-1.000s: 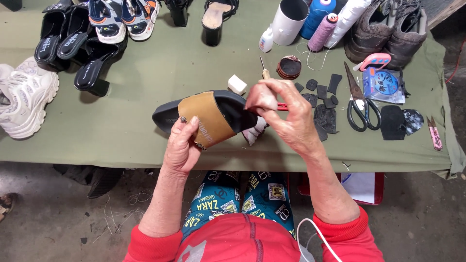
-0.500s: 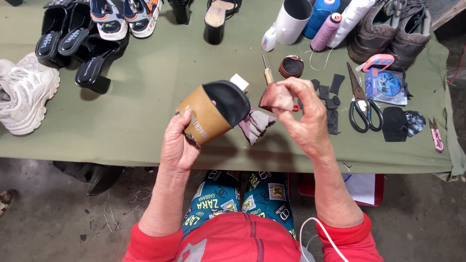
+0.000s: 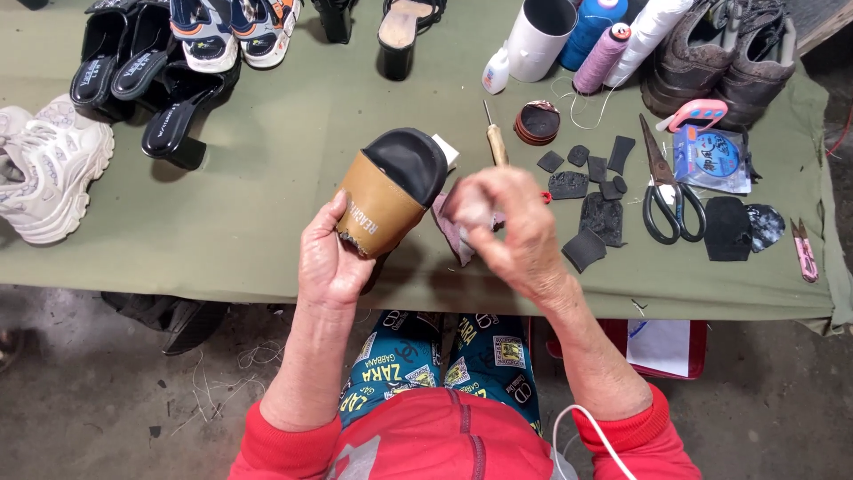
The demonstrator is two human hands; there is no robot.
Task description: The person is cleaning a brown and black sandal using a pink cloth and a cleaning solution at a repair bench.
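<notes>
My left hand (image 3: 329, 258) grips a shoe (image 3: 391, 191) sole-up above the table's near edge; its sole is tan with a black rubber toe part. My right hand (image 3: 506, 227), blurred by motion, is just right of the shoe and pinches a small reddish-brown piece of abrasive paper (image 3: 451, 233). A wooden-handled awl (image 3: 494, 138) lies on the cloth just beyond my right hand.
The table wears an olive cloth (image 3: 267, 178). Black rubber scraps (image 3: 597, 191) and scissors (image 3: 662, 191) lie to the right. Thread cones (image 3: 604, 53), a white cylinder (image 3: 538, 36) and brown boots (image 3: 720, 53) stand at the back right. White sneakers (image 3: 40, 173) and black heeled sandals (image 3: 142, 71) sit left.
My left hand has tipped the shoe more upright and nearer to me. My right hand has dropped from by the awl to beside the shoe with the abrasive paper.
</notes>
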